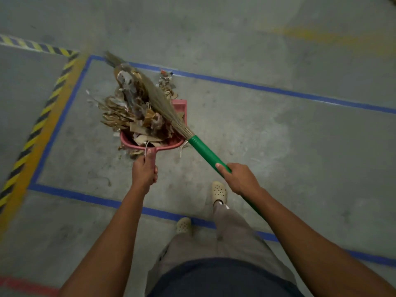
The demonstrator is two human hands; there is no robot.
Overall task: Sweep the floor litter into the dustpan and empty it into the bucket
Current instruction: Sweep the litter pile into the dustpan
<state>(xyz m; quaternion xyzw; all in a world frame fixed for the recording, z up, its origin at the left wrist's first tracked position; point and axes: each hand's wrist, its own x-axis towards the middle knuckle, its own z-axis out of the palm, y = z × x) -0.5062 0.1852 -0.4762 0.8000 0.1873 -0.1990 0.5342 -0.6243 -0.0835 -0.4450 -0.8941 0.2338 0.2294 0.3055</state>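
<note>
A pink dustpan sits low over the concrete floor, heaped with brown litter of torn cardboard, paper and dry scraps that spills over its left edge. My left hand grips the dustpan's handle. My right hand grips the green handle of a grass broom; its straw head lies across the heap and reaches past it to the far side. A small patch of loose scraps lies on the floor beyond the pan. No bucket is in view.
Blue floor tape frames a rectangle around the work spot. A yellow-and-black hazard stripe runs along the left. My feet in pale perforated clogs stand just behind the pan, on and near the blue line.
</note>
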